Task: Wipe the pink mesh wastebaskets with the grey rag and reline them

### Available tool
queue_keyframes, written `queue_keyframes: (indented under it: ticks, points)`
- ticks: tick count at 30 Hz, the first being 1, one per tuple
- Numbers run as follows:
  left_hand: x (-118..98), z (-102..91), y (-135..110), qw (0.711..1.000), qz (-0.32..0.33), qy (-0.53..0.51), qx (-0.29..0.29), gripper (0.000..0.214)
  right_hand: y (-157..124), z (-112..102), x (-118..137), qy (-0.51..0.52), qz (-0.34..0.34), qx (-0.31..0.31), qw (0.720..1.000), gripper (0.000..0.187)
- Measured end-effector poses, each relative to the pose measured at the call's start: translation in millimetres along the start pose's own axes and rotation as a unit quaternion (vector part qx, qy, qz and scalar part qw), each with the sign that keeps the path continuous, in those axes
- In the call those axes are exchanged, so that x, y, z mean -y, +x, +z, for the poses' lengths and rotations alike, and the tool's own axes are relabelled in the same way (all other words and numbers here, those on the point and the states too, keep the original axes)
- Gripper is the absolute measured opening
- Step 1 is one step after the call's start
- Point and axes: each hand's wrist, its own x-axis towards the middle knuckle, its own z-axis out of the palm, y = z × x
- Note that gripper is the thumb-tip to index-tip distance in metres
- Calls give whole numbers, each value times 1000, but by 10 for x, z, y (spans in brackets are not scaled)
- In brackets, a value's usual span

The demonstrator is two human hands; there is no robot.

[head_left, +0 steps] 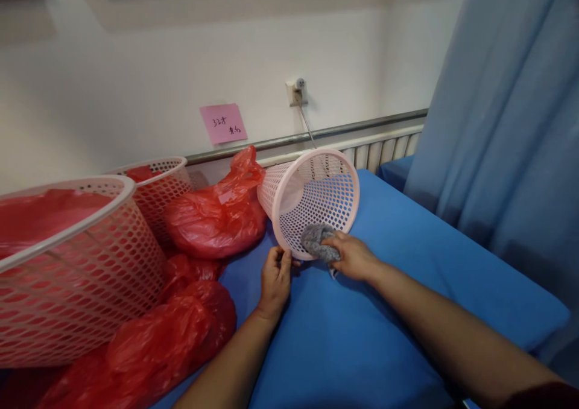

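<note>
A pink perforated plastic basket lies on its side on the blue bed surface, its mouth facing me. My left hand grips the lower left of its rim, with the thumb on the near edge. In my right hand is a bunched grey cloth, pressed against the inside of the basket near the lower rim. The fingers of that hand are partly hidden by the cloth.
To the left stand a large pink basket with a red lining and a second basket behind it. Red plastic bags lie beside them. A wall socket, a radiator and a blue curtain border the bed.
</note>
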Motion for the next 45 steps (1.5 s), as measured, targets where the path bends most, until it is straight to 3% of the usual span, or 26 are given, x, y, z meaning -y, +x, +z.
queue_keyframes:
  ticks: [4, 7, 13, 15, 21, 23, 26, 29, 32, 35, 40, 42, 45]
  points:
    - [106, 53, 1, 996, -1, 22, 81, 30, -25, 161, 125, 59, -25, -10, 998, 51]
    - [116, 65, 3, 994, -2, 32, 106, 25, 7, 117, 38, 47, -17, -1, 999, 51]
    - [-13, 32, -15, 998, -4, 18, 59, 26, 92, -154, -283, -76, 148, -59, 984, 50]
    - [-39, 30, -23, 999, -6, 9, 45, 28, 72, -142, -251, -62, 134, -60, 987, 51]
    - [-48, 16, -34, 1000, -7, -2, 13, 33, -48, 110, 119, 58, -76, 4, 995, 55]
    - [-49, -1, -29, 1000, -8, -5, -12, 34, -23, 99, 101, 22, -56, 9, 998, 56]
    - [-57, -17, -19, 999, -10, -10, -40, 35, 61, -24, -73, -54, 67, -8, 996, 51]
    - [-55, -1, -18, 1000, -12, -8, -21, 32, 100, -118, -204, -71, 130, -33, 988, 49]
    - [-12, 48, -19, 999, -13, 4, 49, 28, 65, -73, -162, -56, 114, -30, 991, 48]
    - [63, 96, -10, 994, -10, 20, 102, 25, 12, 67, -21, 15, 39, -20, 999, 49]
    - [109, 71, 10, 997, 3, 22, 77, 29, -8, 182, 109, 75, -44, -20, 996, 52]
    - [82, 33, 10, 998, 7, 19, 58, 27, 14, 108, 68, 21, -26, -7, 999, 52]
    - [30, -9, 3, 1000, 7, 15, 20, 26, 54, -75, -64, -89, 73, -16, 993, 48]
